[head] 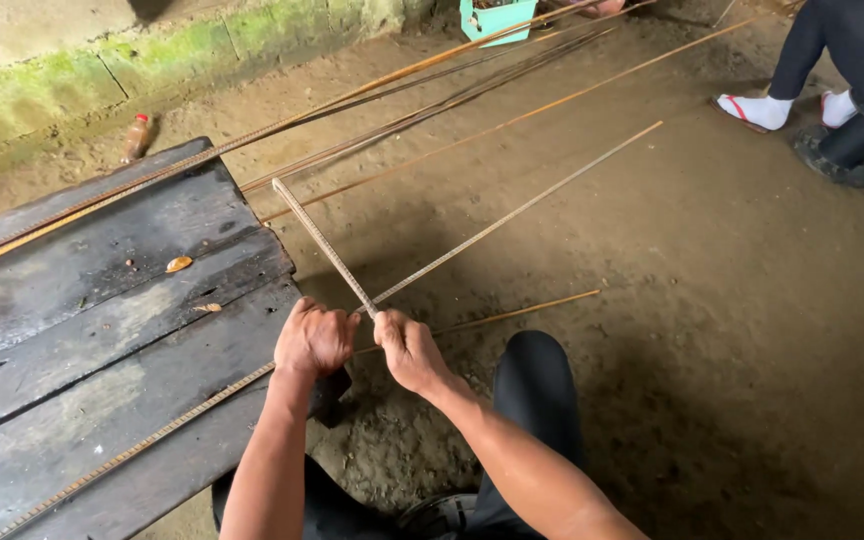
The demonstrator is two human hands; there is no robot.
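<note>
Both hands, left hand [314,338] and right hand [407,348], clench fingers around a bent steel rod [324,245] off the table's [72,330] right edge, mid-bend.

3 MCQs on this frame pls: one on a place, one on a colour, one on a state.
1. Where does the small bottle lie?
A. on the dirt by the mossy wall
B. on the wooden platform
C. in the tub

2. What colour is the plastic tub at the top?
A. red
B. turquoise
C. black

3. How is the thin steel rod between the hands?
A. straight
B. coiled
C. bent into a V

Key: 1 A, it rests on the ground under the mossy wall. 2 B, its wall is turquoise. 3 C, two legs spread from the left hand and right hand.
</note>
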